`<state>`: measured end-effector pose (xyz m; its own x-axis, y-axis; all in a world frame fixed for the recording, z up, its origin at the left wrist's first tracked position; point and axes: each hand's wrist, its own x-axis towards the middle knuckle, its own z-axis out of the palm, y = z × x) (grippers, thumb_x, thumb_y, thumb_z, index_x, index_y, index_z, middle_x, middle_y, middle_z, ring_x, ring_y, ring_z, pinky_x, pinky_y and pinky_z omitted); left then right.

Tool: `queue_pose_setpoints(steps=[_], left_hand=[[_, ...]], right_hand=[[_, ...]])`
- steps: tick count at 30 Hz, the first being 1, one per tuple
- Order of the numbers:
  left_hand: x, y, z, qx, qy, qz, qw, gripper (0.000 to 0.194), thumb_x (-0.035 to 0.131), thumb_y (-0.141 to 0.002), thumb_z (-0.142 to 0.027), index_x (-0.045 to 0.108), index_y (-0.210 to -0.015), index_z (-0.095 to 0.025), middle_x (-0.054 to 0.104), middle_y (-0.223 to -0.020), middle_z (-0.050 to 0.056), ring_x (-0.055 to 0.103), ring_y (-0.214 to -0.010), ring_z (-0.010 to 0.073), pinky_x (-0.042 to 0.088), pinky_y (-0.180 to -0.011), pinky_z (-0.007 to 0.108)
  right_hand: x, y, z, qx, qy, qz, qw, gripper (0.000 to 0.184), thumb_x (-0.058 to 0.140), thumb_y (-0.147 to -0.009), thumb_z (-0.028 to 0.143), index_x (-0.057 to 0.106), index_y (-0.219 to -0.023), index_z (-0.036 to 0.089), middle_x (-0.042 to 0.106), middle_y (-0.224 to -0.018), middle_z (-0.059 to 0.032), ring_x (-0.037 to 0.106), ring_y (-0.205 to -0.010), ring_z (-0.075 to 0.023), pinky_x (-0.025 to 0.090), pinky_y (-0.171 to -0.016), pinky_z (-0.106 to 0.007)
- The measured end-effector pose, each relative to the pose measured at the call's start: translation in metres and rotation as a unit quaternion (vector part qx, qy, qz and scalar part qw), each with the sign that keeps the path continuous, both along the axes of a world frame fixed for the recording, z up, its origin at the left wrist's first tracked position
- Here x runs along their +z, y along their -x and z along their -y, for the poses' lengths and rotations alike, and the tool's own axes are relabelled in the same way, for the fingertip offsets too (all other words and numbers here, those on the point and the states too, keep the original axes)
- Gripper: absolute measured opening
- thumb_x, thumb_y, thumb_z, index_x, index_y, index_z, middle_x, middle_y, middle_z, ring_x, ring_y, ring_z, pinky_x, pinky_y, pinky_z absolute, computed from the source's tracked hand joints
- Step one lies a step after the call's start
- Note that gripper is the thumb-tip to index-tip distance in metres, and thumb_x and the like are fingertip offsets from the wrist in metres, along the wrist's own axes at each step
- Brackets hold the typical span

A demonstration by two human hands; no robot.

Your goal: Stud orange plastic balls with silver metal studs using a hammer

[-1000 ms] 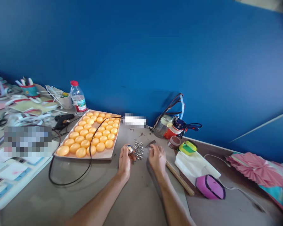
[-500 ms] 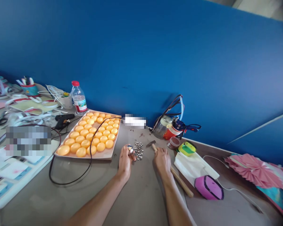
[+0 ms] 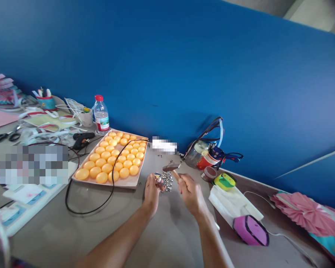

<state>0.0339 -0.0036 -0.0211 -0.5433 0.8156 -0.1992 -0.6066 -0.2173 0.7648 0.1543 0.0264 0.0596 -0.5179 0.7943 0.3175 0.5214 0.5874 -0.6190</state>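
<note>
My right hand point(image 3: 191, 191) is wrapped round the wooden handle of a hammer point(image 3: 171, 167), whose dark metal head is raised above the desk, close to a pile of small silver balls point(image 3: 167, 181). Left of that pile, my left hand point(image 3: 151, 194) is closed around a small shiny object point(image 3: 158, 177), silver with some blue and gold. Its exact kind is too small to tell, and my fingers cover part of it.
Left of my hands lies a shallow tray point(image 3: 106, 183) of orange balls, crossed by a black cable point(image 3: 86, 213). Behind stand a bottle point(image 3: 102, 119) and a glass jar point(image 3: 195, 156). A white cloth point(image 3: 226, 203) and a purple piece point(image 3: 249, 230) lie right.
My right hand has lifted the hammer off the desk, and its head has swung left toward my left hand. The left hand keeps its grip. The whole view has shifted slightly.
</note>
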Motion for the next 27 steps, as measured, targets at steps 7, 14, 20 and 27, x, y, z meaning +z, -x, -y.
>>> queue_pose_setpoints(steps=[7,14,20,27], left_hand=[[-0.001,0.001,0.002,-0.003,0.010,-0.032,0.999,0.042,0.044,-0.078,-0.057,0.053,-0.086,-0.017,0.051,-0.058,-0.003,0.046,-0.049,0.0101,0.040,-0.052,0.024],[0.000,0.000,0.002,-0.002,0.015,-0.013,1.000,0.041,0.046,-0.077,-0.056,0.053,-0.086,-0.017,0.052,-0.060,-0.002,0.047,-0.051,0.0105,0.040,-0.051,0.024],[-0.001,-0.001,-0.002,0.006,0.001,-0.006,1.000,0.045,0.045,-0.076,-0.059,0.052,-0.088,-0.016,0.051,-0.060,-0.002,0.046,-0.047,0.0100,0.039,-0.047,0.024],[-0.005,0.000,-0.005,0.017,0.042,-0.036,0.998,0.041,0.057,-0.071,-0.051,0.051,-0.094,-0.018,0.051,-0.060,-0.005,0.046,-0.042,0.0085,0.038,-0.046,0.022]], right_hand=[[-0.007,0.006,0.001,0.061,0.020,0.016,0.998,0.025,0.034,-0.089,0.025,0.058,-0.084,0.017,0.057,-0.077,-0.0036,0.052,-0.069,-0.0141,0.039,-0.063,-0.024],[-0.012,0.010,0.000,0.055,0.014,0.015,0.998,0.027,0.035,-0.089,0.024,0.058,-0.078,0.017,0.057,-0.074,-0.0028,0.052,-0.067,-0.0132,0.038,-0.061,-0.022],[-0.030,0.002,-0.019,-0.041,-0.026,-0.007,0.999,0.029,0.033,-0.089,0.028,0.059,-0.089,0.016,0.060,-0.082,-0.0060,0.055,-0.076,-0.0163,0.041,-0.069,-0.025],[-0.067,-0.020,-0.044,-0.222,-0.085,0.130,0.963,0.027,0.039,-0.084,0.021,0.061,-0.099,0.016,0.061,-0.095,-0.0100,0.057,-0.080,-0.0171,0.040,-0.068,-0.025]])
